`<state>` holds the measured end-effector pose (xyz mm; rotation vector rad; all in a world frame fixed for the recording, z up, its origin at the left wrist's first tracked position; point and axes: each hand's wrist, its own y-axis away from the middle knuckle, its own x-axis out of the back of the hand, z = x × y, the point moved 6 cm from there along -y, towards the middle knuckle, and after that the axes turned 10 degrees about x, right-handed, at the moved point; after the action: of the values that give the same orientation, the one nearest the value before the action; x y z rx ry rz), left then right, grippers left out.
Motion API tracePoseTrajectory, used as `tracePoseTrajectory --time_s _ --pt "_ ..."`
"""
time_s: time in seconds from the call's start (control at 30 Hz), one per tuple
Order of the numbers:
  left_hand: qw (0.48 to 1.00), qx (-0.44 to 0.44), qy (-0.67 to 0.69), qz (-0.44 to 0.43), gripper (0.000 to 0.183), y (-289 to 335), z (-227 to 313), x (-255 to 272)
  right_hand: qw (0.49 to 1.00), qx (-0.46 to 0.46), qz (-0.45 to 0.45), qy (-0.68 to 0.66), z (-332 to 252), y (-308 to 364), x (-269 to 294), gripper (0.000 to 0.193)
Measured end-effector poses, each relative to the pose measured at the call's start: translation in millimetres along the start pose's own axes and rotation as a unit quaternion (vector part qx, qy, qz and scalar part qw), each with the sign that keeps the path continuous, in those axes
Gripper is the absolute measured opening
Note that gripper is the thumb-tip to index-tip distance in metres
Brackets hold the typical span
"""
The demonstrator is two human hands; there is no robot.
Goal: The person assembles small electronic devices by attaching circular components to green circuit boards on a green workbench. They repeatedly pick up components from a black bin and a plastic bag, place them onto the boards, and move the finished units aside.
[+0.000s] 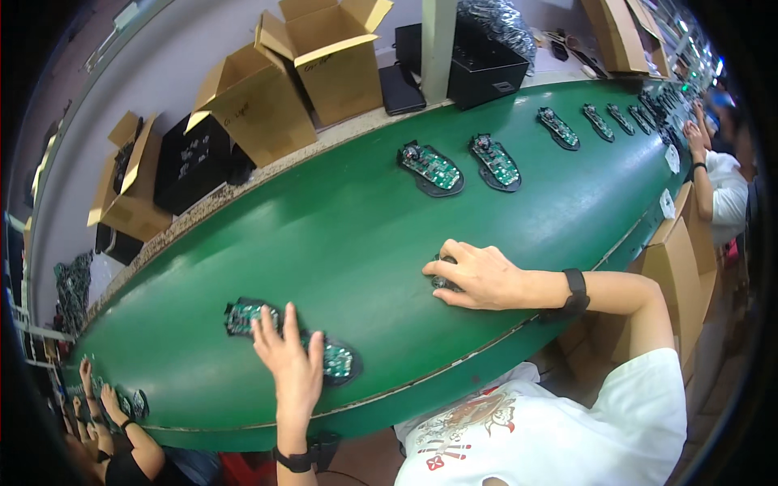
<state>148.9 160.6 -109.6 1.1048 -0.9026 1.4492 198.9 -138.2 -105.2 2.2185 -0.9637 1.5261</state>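
Observation:
My left hand [292, 360] is over two dark, mouse-shaped shells with green circuit boards. Its fingers are spread; the fingertips overlap one board shell [241, 317], and the thumb lies by the other board shell [340, 362]. Whether the fingers press on them I cannot tell. Farther right, my right hand [482, 277] is closed, its fingers curled around a small dark board shell [443, 282] resting on the green work surface. Most of that piece is hidden under the fingers.
Similar board shells [433, 168] lie in a row along the far side of the green belt [348, 219]. Open cardboard boxes [259, 105] and black bins [486, 71] stand behind its back edge. Other people work at the right [717, 182] and lower left [134, 437].

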Motion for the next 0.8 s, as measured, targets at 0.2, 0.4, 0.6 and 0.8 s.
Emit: tracePoseTrajectory --time_s 0.2,0.4,0.6,0.8 --pt "0.998 -0.055 -0.021 -0.021 0.059 10 65 -18 0.997 -0.015 -0.057 0.052 -8 -3 13 0.058" --pt "0.997 -0.078 -0.006 -0.018 0.064 13 73 -13 0.986 0.013 -0.026 0.163 -15 -1 22 0.062" --pt "0.994 -0.095 0.022 -0.041 0.055 42 64 13 0.984 0.065 0.047 0.157 -20 -5 34 0.04" --pt "0.986 -0.137 0.058 -0.074 0.053 58 73 3 0.983 0.098 0.028 0.152 -22 -7 18 0.024"
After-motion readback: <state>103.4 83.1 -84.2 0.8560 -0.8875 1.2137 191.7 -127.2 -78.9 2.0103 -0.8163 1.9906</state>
